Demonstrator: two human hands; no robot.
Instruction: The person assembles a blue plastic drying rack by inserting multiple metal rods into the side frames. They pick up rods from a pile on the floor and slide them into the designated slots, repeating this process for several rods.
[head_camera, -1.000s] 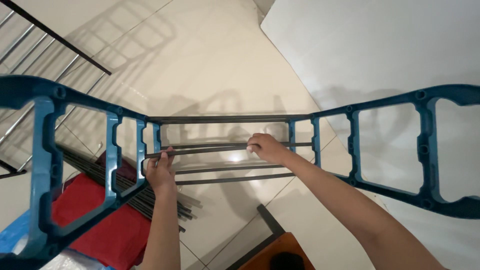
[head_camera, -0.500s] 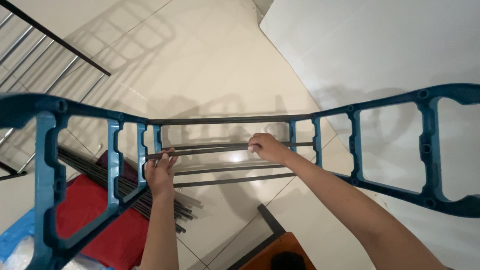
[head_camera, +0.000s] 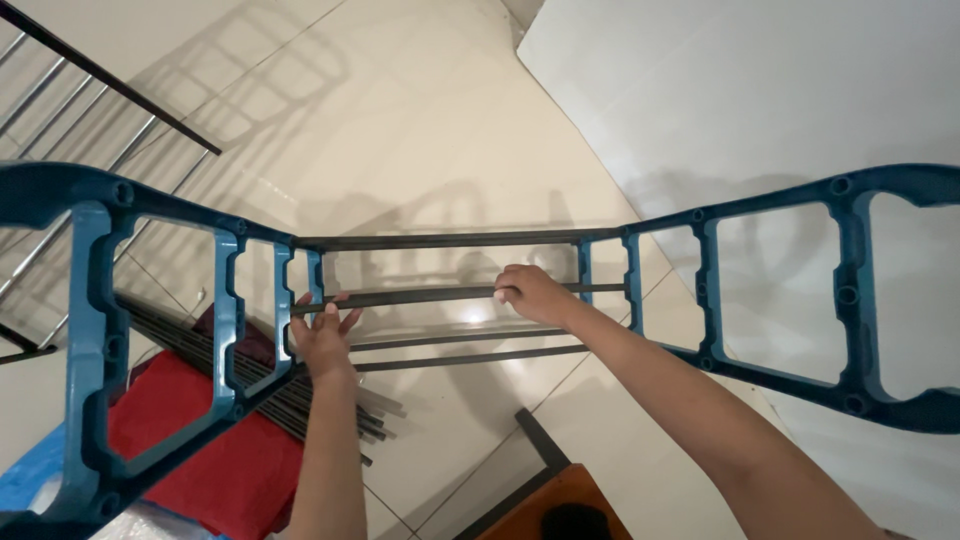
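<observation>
**Rod held between two blue frames**

Rod (head_camera: 440, 296) spans frame centre, between left frame (head_camera: 100, 330) and right frame (head_camera: 780, 290). Right hand (head_camera: 535, 295) curled over rod, gripping. Left hand (head_camera: 322, 335) at rod's left end, fingers loosely spread, touching it. Spare rods (head_camera: 250, 370) on red cloth (head_camera: 190, 440), lower left.

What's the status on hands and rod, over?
Left hand open, fingers spread against thin dark metal rod. Right hand closed on it. Blue plastic side frames flank both hands.

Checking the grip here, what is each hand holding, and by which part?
Right hand grips the dark rod near its right end. Left hand, fingers spread, only touches its left end by the blue frame.
</observation>
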